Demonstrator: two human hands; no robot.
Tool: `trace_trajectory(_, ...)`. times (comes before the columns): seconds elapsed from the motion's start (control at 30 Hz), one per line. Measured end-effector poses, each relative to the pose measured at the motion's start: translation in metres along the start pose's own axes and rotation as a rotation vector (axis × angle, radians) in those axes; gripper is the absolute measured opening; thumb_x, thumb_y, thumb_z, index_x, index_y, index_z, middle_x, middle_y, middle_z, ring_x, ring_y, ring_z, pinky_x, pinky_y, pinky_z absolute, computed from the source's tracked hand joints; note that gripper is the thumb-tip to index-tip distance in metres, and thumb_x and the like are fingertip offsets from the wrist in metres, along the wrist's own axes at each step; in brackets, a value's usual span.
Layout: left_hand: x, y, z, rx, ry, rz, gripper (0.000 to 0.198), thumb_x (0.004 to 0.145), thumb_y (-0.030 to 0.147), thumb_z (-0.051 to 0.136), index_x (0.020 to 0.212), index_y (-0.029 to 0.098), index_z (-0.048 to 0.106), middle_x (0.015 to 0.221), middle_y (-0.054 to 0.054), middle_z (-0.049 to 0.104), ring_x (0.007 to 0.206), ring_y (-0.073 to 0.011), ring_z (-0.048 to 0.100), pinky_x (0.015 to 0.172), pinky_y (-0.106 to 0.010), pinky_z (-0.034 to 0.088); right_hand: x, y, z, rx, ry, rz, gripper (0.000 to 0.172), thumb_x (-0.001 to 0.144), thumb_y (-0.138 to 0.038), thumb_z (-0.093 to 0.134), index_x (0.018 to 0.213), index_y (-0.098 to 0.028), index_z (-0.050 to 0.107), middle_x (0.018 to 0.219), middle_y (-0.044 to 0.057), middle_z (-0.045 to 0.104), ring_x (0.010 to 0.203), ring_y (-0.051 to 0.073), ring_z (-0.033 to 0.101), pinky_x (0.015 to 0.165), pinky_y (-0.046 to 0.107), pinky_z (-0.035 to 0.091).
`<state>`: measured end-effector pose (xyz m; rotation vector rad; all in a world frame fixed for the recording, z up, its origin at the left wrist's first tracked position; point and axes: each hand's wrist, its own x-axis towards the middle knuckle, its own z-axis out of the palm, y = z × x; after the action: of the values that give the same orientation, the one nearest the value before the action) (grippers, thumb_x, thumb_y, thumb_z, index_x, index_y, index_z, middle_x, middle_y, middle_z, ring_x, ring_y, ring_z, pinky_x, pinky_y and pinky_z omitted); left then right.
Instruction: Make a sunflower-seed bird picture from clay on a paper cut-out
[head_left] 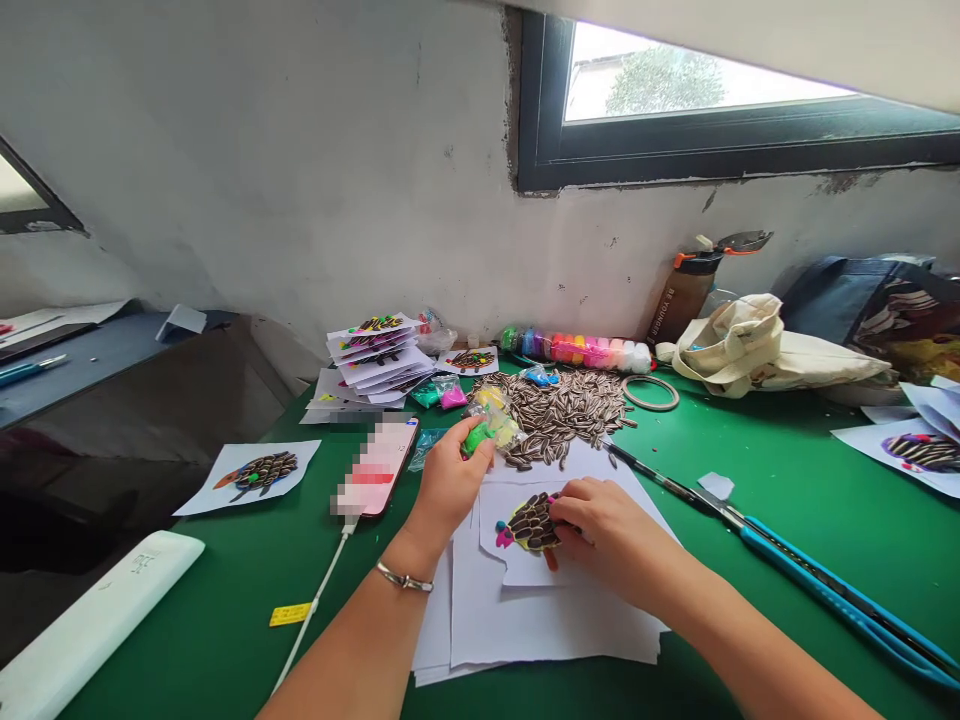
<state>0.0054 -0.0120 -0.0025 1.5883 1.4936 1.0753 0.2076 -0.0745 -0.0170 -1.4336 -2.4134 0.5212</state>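
My left hand (451,478) pinches a lump of green modelling clay (477,436) near the seed pile; clear plastic wrap shows around it. A seed picture of an animal (531,524) lies on a small white paper (525,577), with dark seeds as its body, a pink and blue head at the left and an orange-brown bit below. Over its right end, my right hand (592,520) is closed with the fingertips drawn together near a bit of pink. Whatever those fingers hold, if anything, is hidden. Larger white sheets (555,635) lie underneath.
Striped sunflower seeds (574,405) are heaped behind the sheets. A phone (379,468) on a cable and a finished picture (259,475) lie left, with stacked pictures (375,360) behind. A blue pen-like tool (817,580), tape ring (651,393), cloth bag (735,350) and bottle (682,295) are right.
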Motion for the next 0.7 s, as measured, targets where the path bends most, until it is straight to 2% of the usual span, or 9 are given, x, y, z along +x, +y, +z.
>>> trace_trajectory(0.33, -0.0003, 0.0, -0.0001, -0.007, -0.001, 0.005, 0.045, 0.081, 0.035, 0.061, 0.12, 0.014, 0.063, 0.07, -0.002, 0.069, 0.064, -0.0165, 0.06, 0.065, -0.026, 0.046, -0.0001, -0.0072, -0.0048, -0.039, -0.005, 0.043, 0.032, 0.092, -0.013, 0.046, 0.07, -0.021, 0.067, 0.076, 0.003, 0.062, 0.074, 0.016, 0.055, 0.072, 0.028, 0.036)
trace_trajectory(0.7, -0.0005, 0.0016, -0.0006, 0.012, -0.004, 0.021, 0.043, 0.082, 0.032, 0.06, 0.119, 0.013, 0.064, 0.077, -0.004, 0.072, 0.066, -0.0162, 0.061, 0.065, -0.026, 0.046, 0.0011, -0.0074, -0.0048, -0.024, 0.038, 0.042, 0.026, 0.083, -0.005, 0.051, 0.069, -0.02, 0.067, 0.08, 0.003, 0.062, 0.077, 0.016, 0.057, 0.072, 0.026, 0.038)
